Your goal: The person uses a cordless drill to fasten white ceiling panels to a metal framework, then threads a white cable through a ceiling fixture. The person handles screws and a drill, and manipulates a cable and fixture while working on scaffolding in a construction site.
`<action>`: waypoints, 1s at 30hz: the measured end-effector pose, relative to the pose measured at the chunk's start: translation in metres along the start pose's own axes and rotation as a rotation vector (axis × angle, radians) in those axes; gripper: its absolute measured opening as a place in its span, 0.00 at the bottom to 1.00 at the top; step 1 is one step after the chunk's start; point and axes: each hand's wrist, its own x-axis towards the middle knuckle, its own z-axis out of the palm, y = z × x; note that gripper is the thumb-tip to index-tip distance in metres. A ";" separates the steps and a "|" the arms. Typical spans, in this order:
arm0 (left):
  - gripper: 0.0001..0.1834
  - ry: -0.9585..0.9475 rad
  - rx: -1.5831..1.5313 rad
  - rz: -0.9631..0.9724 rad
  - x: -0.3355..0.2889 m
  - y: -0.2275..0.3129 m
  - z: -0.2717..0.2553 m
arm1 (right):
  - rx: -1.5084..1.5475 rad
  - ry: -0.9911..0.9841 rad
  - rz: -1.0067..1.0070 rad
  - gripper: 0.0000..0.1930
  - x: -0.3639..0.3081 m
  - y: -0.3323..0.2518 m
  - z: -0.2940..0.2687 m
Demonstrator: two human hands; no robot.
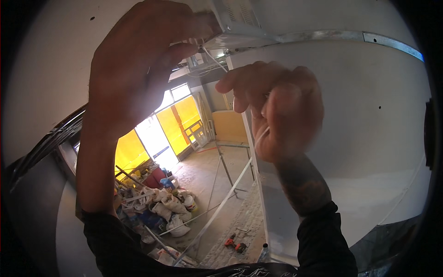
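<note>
My left hand (134,69) is raised at the upper left. Its fingertips close on the near corner of a white metal box with vent slots (237,14), up at the ceiling. Some fingers are hidden behind that corner. A thin white cable (213,58) runs down from beside the left thumb toward my right hand (281,108). The right hand is up in front of a pale wall panel, its fingers curled closed. Between its thumb and palm shows a short white piece of cable. Motion slightly blurs the fingertips of both hands.
A metal track (323,36) edges the top of the pale wall panel (369,138). Far below are a metal scaffold frame (221,159), a heap of sacks (168,207), a bucket (189,202) and a red drill (235,244). Yellow sheeting (177,121) covers the far openings.
</note>
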 end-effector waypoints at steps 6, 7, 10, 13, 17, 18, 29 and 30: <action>0.17 0.001 -0.005 -0.001 0.000 0.002 -0.001 | 0.023 -0.057 -0.005 0.14 0.011 -0.014 -0.007; 0.17 0.006 -0.012 -0.014 -0.001 0.001 -0.001 | 0.029 -0.062 0.013 0.14 0.012 -0.018 -0.008; 0.16 0.022 -0.031 -0.037 -0.004 0.000 0.001 | 0.035 -0.081 0.069 0.13 0.015 -0.026 -0.012; 0.15 0.035 -0.036 -0.066 -0.006 0.001 0.004 | 0.079 -0.062 0.139 0.11 0.014 -0.026 -0.009; 0.12 0.042 -0.054 -0.179 -0.008 0.011 0.006 | 0.137 -0.039 0.210 0.08 0.008 -0.023 -0.002; 0.12 0.046 -0.068 -0.204 -0.007 0.013 0.006 | 0.152 -0.037 0.224 0.08 0.009 -0.024 0.000; 0.09 0.103 0.021 -0.119 -0.009 0.006 0.011 | -0.014 -0.123 0.177 0.10 0.017 -0.028 -0.017; 0.10 0.075 0.038 -0.098 -0.011 0.004 0.009 | -0.031 -0.145 0.178 0.10 0.019 -0.028 -0.021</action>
